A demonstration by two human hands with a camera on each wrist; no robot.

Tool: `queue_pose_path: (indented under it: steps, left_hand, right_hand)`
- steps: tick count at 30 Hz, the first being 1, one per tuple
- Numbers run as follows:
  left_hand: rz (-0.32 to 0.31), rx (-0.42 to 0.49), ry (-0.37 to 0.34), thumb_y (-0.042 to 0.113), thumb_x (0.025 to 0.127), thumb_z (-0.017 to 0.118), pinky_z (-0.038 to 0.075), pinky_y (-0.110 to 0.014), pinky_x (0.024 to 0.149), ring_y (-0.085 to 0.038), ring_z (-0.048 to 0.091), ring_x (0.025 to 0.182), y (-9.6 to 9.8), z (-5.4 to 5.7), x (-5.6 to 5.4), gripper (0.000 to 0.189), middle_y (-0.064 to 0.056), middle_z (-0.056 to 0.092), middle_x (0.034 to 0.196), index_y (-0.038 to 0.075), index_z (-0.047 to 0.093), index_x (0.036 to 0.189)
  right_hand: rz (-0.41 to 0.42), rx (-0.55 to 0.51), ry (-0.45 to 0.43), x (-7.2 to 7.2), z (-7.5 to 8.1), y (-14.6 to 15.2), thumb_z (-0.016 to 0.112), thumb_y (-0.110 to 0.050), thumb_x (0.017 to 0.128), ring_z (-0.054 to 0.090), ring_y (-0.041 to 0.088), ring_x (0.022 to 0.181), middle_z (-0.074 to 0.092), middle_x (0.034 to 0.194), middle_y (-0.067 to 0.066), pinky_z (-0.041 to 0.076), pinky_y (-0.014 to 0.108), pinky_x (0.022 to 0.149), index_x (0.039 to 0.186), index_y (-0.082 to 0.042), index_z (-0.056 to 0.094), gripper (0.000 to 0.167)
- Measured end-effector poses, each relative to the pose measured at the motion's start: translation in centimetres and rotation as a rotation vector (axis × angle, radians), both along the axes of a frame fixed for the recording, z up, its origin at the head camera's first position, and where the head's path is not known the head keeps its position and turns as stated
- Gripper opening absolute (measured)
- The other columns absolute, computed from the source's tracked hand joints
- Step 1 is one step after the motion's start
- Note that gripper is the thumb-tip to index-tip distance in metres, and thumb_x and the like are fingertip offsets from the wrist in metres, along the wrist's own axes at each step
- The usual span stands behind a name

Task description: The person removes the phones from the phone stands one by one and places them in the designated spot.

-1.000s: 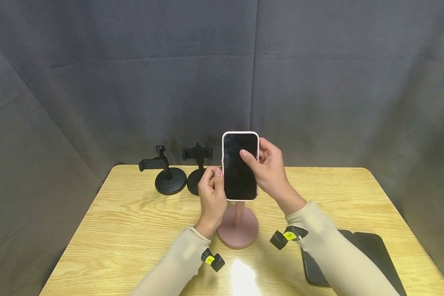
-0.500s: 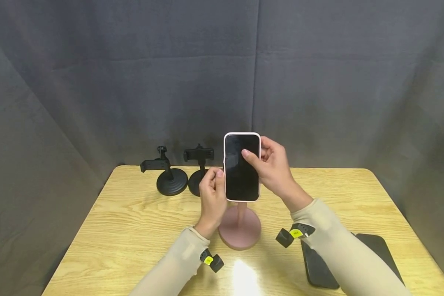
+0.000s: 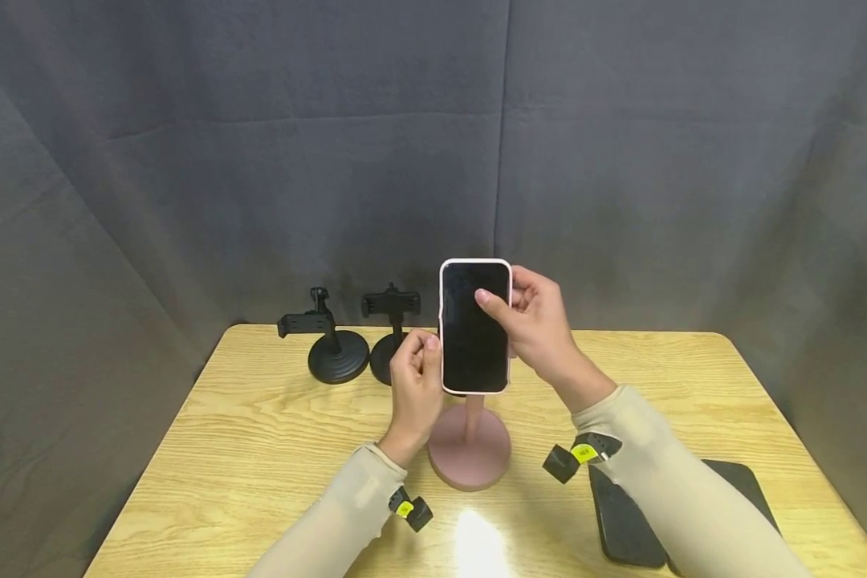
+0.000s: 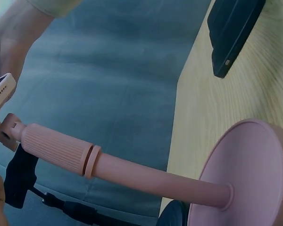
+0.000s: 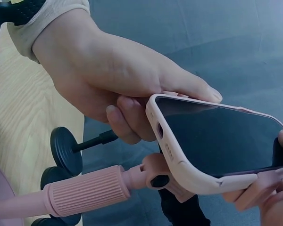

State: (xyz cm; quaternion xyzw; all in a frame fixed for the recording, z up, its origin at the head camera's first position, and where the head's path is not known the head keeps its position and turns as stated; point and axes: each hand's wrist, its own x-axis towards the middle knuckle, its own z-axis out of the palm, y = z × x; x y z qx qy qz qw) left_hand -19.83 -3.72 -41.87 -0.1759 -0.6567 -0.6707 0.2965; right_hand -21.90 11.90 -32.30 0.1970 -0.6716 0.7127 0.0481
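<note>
A smartphone (image 3: 477, 353) in a pale pink case stands upright, its black screen facing me, at the head of a pink phone stand (image 3: 470, 449). My left hand (image 3: 415, 381) pinches the phone's lower left edge, thumb in front and fingers curled. My right hand (image 3: 542, 329) grips the upper right side with its thumb across the screen and its fingers behind. In the right wrist view, the stand's pivoting head (image 5: 155, 172) sits just behind the phone (image 5: 221, 136). The left wrist view shows the stand's ribbed collar (image 4: 59, 146) and round base (image 4: 243, 174). The phone's back is hidden.
Two black phone holders (image 3: 338, 357) with round bases stand at the back left of the wooden table (image 3: 260, 457). Flat dark rectangular slabs (image 3: 624, 522) lie at the front right, partly under the right forearm. A grey curtain (image 3: 332, 177) hangs behind the table.
The whole head view has shifted slightly, carrying hands, phone and stand a little rightward in it. The right wrist has moved slightly farther outward. Both hands keep their hold on the smartphone.
</note>
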Motion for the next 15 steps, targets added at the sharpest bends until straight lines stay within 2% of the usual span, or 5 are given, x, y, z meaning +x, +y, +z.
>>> queue_pose_path:
  steps: [5, 10, 15]
  left_hand:
    - [-0.006, -0.01, 0.01, 0.011, 0.106, 0.049, 0.021, -0.017, 0.041, 0.003, 0.029, 0.047, 0.04, -0.25, 0.03, 0.027, 0.006, 0.032, 0.055, -0.005, 0.053, 0.085]
    - [-0.021, -0.012, 0.011, 0.008, 0.105, 0.049, 0.021, -0.016, 0.042, 0.004, 0.029, 0.047, 0.14, -0.23, 0.07, 0.023, 0.004, 0.033, 0.054, -0.006, 0.054, 0.087]
    - [-0.027, -0.027, 0.014, 0.007, 0.105, 0.049, 0.022, -0.016, 0.043, 0.004, 0.029, 0.047, 0.2, -0.05, 0.15, 0.022, 0.003, 0.033, 0.054, -0.006, 0.055, 0.089]
  right_hand:
    - [0.009, -0.011, -0.002, -0.13, 0.1, 0.15, 0.064, 0.002, 0.096, 0.075, 0.013, 0.065, 0.077, 0.074, -0.007, 0.062, 0.036, 0.055, 0.111, 0.006, 0.061, 0.016]
    - [0.003, -0.024, -0.019, -0.23, 0.27, 0.29, 0.063, 0.002, 0.096, 0.075, 0.013, 0.064, 0.077, 0.074, -0.007, 0.061, 0.035, 0.052, 0.112, 0.006, 0.06, 0.017]
    - [-0.008, -0.032, -0.015, -0.28, 0.37, 0.49, 0.063, 0.003, 0.095, 0.075, 0.012, 0.062, 0.077, 0.074, -0.007, 0.054, 0.026, 0.04, 0.111, 0.005, 0.061, 0.016]
